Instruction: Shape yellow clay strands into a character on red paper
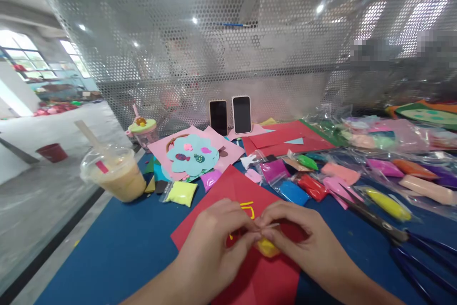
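Note:
My left hand (pixel 217 243) and my right hand (pixel 303 238) meet over a red paper sheet (pixel 228 191), fingertips pinched together. Between them is a small clear packet of yellow clay (pixel 268 248), gripped near its top edge by both hands. Thin yellow clay strips (pixel 253 210) lie on the red sheet just beyond my fingers, forming part of a figure. The rest of that figure is hidden behind my hands. Red paper extends under both wrists onto the blue table (pixel 117 248).
Large scissors (pixel 389 231) lie at the right. Several clay packets, including a blue one (pixel 293 192) and a pale yellow one (pixel 181 193), surround the sheet. A drink cup (pixel 117 176) stands at the left edge. Two phones lean against a perforated metal panel (pixel 171 72) behind a paper collage (pixel 193 155).

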A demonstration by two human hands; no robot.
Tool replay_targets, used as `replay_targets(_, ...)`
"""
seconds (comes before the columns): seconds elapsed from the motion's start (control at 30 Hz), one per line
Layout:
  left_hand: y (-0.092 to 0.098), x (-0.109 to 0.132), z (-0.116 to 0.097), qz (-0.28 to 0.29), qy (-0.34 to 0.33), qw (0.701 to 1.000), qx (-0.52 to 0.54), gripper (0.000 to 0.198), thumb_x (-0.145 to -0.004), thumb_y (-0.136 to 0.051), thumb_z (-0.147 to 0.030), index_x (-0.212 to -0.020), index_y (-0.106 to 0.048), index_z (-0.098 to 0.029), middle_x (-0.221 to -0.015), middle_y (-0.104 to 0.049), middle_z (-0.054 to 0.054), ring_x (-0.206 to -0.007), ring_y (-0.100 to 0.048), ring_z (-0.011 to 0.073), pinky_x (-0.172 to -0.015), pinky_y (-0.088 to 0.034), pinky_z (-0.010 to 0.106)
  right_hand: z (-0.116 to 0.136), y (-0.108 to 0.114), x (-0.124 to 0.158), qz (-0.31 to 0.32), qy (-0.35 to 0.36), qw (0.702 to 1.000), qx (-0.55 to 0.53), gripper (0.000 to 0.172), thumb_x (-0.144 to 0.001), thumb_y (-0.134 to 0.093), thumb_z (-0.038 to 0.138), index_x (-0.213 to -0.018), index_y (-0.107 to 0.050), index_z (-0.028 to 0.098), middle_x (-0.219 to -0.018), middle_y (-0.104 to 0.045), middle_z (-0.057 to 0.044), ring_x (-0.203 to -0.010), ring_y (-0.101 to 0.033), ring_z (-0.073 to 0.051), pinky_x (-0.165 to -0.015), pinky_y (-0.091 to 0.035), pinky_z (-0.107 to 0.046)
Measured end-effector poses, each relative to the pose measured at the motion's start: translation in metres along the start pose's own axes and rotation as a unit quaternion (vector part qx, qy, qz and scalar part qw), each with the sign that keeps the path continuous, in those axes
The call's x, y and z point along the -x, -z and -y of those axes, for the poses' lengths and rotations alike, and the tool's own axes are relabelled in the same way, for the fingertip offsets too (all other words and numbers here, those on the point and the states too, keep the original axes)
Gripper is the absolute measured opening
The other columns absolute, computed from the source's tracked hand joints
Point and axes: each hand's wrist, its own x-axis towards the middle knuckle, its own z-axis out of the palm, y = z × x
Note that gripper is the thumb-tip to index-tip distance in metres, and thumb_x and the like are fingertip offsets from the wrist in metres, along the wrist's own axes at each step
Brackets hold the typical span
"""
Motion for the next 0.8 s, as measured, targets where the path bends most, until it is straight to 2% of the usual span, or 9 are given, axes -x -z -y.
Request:
replay_targets(0.1, 0.008, -0.007, 0.005, 0.058, 0.036, 0.998, 0.011, 0.010, -0.082, -0.064, -0.017, -0.073, -0.067, -0.019, -0.069, -0.067, 0.000, -0.066, -0.059, 0.0140, -0.060, -0.044, 0.023, 0.000, 0.007, -0.002, 0.013, -0.003, 1.000, 0.026, 0.018, -0.087, -0.059, 0.036, -0.075, -0.066, 0.025, -0.076, -0.071, -0.002, -0.071, -0.067, -0.018, -0.066, -0.053, -0.026)
replay_targets(0.17, 0.019, -0.014, 0.017, 0.073, 0.067, 0.995, -0.011, 0.008, -0.083, -0.065, -0.026, -0.080, -0.069, -0.020, -0.079, -0.069, 0.002, -0.072, -0.062, 0.0160, -0.066, -0.047, 0.026, -0.004, 0.019, -0.007, -0.019, -0.006, 0.998, 0.065, 0.021, -0.087, -0.057, 0.039, -0.075, -0.065, 0.025, -0.079, -0.071, -0.003, -0.074, -0.066, -0.019, -0.068, -0.053, -0.028)
replay_targets(0.27, 0.037, -0.019, 0.044, -0.005, 0.103, 0.980, -0.168, 0.025, -0.085, -0.062, -0.039, -0.098, -0.065, -0.018, -0.102, -0.067, 0.008, -0.096, -0.061, 0.0251, -0.083, -0.047, 0.037, -0.020, 0.044, -0.018, -0.137, -0.047, 0.980, 0.138, 0.026, -0.086, -0.056, 0.048, -0.082, -0.066, 0.025, -0.086, -0.071, -0.005, -0.082, -0.066, -0.024, -0.073, -0.052, -0.034)
replay_targets(0.33, 0.043, -0.018, 0.062, -0.003, 0.133, 0.957, -0.257, 0.027, -0.086, -0.059, -0.039, -0.102, -0.062, -0.018, -0.106, -0.065, 0.010, -0.101, -0.059, 0.0288, -0.085, -0.046, 0.041, -0.033, 0.060, -0.024, -0.174, -0.084, 0.965, 0.178, 0.029, -0.086, -0.054, 0.051, -0.089, -0.067, 0.025, -0.088, -0.071, -0.006, -0.080, -0.066, -0.025, -0.070, -0.051, -0.035)
replay_targets(0.4, 0.043, -0.016, 0.075, 0.014, 0.135, 0.943, -0.303, 0.023, -0.088, -0.055, -0.037, -0.098, -0.062, -0.017, -0.105, -0.063, 0.011, -0.100, -0.059, 0.0289, -0.083, -0.046, 0.041, -0.046, 0.072, -0.029, -0.187, -0.091, 0.955, 0.213, 0.032, -0.087, -0.053, 0.052, -0.092, -0.067, 0.024, -0.089, -0.070, -0.007, -0.079, -0.065, -0.024, -0.068, -0.051, -0.036)
replay_targets(0.5, 0.034, -0.016, 0.084, 0.019, 0.107, 0.939, -0.327, 0.023, -0.091, -0.049, -0.036, -0.091, -0.061, -0.017, -0.102, -0.061, 0.011, -0.096, -0.057, 0.0284, -0.081, -0.045, 0.041, -0.058, 0.081, -0.033, -0.210, -0.077, 0.943, 0.245, 0.033, -0.086, -0.053, 0.052, -0.091, -0.066, 0.022, -0.092, -0.069, -0.009, -0.082, -0.065, -0.026, -0.070, -0.051, -0.038)
replay_targets(0.63, 0.024, -0.018, 0.087, 0.015, 0.107, 0.947, -0.304, 0.022, -0.090, -0.050, -0.037, -0.085, -0.058, -0.018, -0.092, -0.060, 0.008, -0.087, -0.056, 0.0260, -0.076, -0.044, 0.038, -0.059, 0.074, -0.034, -0.257, 0.011, 0.913, 0.317, 0.029, -0.086, -0.053, 0.043, -0.101, -0.064, 0.020, -0.104, -0.063, -0.014, -0.106, -0.057, -0.032, -0.091, -0.045, -0.047)
replay_targets(0.7, 0.021, -0.017, 0.088, 0.013, 0.111, 0.951, -0.289, 0.022, -0.089, -0.050, -0.038, -0.086, -0.057, -0.018, -0.092, -0.060, 0.007, -0.087, -0.057, 0.0242, -0.074, -0.044, 0.036, -0.055, 0.063, -0.032, -0.241, 0.050, 0.915, 0.320, 0.025, -0.087, -0.052, 0.036, -0.103, -0.063, 0.021, -0.107, -0.062, -0.014, -0.109, -0.055, -0.030, -0.095, -0.043, -0.047)
replay_targets(0.8, 0.019, -0.016, 0.086, 0.005, 0.123, 0.955, -0.270, 0.022, -0.090, -0.048, -0.038, -0.093, -0.056, -0.018, -0.093, -0.060, 0.007, -0.082, -0.059, 0.0220, -0.068, -0.045, 0.033, -0.048, 0.044, -0.027, -0.116, 0.057, 0.955, 0.268, 0.017, -0.088, -0.051, 0.027, -0.098, -0.063, 0.023, -0.101, -0.066, -0.009, -0.096, -0.062, -0.026, -0.083, -0.049, -0.041)
